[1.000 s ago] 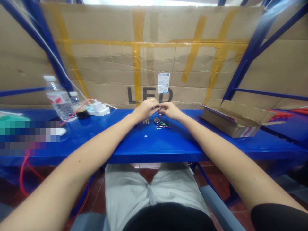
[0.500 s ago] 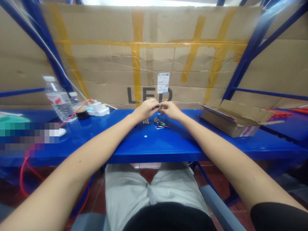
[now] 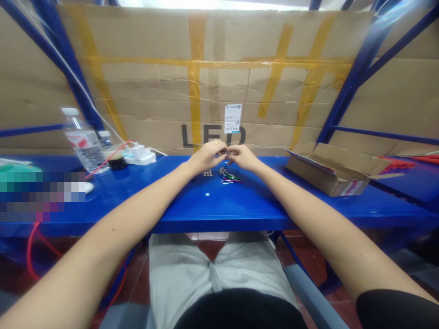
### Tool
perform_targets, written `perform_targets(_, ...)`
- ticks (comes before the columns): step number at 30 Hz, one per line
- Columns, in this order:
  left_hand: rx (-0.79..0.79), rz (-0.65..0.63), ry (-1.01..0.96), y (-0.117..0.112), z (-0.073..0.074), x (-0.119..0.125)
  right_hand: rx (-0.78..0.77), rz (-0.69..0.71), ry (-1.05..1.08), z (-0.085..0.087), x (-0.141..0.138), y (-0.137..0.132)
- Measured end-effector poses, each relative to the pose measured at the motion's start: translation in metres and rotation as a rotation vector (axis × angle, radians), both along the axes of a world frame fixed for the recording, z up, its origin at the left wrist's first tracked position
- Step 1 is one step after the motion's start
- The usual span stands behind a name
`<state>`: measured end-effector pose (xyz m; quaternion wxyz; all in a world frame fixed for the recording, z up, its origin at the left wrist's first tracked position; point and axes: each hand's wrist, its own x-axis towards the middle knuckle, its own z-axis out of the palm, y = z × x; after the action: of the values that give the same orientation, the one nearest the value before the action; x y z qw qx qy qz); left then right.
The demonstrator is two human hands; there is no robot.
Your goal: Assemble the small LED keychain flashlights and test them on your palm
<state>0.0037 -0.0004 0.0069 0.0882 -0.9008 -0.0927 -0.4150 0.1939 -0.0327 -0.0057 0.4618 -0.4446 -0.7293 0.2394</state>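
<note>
While a green item (image 3: 20,172) is lying at the far left of the blue table (image 3: 219,208), partly hidden by a pixelated patch, a clear bottle (image 3: 84,140) with a white cap is standing upright near it, and a smaller bottle (image 3: 117,161) of dark liquid is sitting just beside that. A red cable (image 3: 120,147) is running up to a white power strip (image 3: 146,158) farther right. Near the middle, the person's left hand (image 3: 207,154), wearing a ring (image 3: 216,142), is holding its fingers narrow, pinching a small piece (image 3: 227,153) over the table; what the piece is, one cannot tell at this size. Below that hand, small metallic beads (image 3: 207,173) are lying in a group, and a white dot (image 3: 207,194) is showing nearer the table's front edge. To their right, a second metallic cluster (image 3: 223,171) is resting against some coloured clips (image 3: 232,179). The right hand (image 3: 243,156) is meeting the left at the fingertips, its own fingers gathered narrowly on the same piece. At the right, an open cardboard box (image 3: 324,176) is resting on the table, with red material (image 3: 399,163) lying beyond it.
</note>
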Motion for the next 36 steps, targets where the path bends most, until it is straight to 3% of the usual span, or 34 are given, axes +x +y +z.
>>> perform_targets(4,-0.114,0.166,0.003,0.003,0.012,-0.014,-0.027,-0.039,0.042,0.003,-0.002,-0.004)
perform_targets(6,-0.188,0.282,0.129,0.012,0.015,-0.025,-0.025,-0.037,0.028,0.004,-0.002,-0.005)
perform_targets(9,-0.369,0.484,0.394,0.028,0.010,-0.041,-0.016,-0.036,-0.013,0.004,-0.001,-0.005)
perform_targets(14,-0.567,0.610,0.618,0.042,-0.001,-0.050,0.056,-0.067,-0.194,0.002,0.004,-0.003)
perform_targets(19,-0.537,0.645,0.691,0.040,-0.002,-0.044,0.024,-0.073,-0.332,-0.002,0.009,0.000)
perform_targets(24,-0.533,0.671,0.641,0.040,-0.005,-0.039,-0.022,-0.057,-0.353,-0.008,0.010,0.004)
perform_targets(31,-0.588,0.567,0.557,0.045,-0.007,-0.043,-0.009,-0.061,-0.326,-0.007,0.009,0.002)
perform_targets(36,-0.546,0.550,0.562,0.048,-0.008,-0.044,0.002,-0.068,-0.329,-0.006,0.008,0.002)
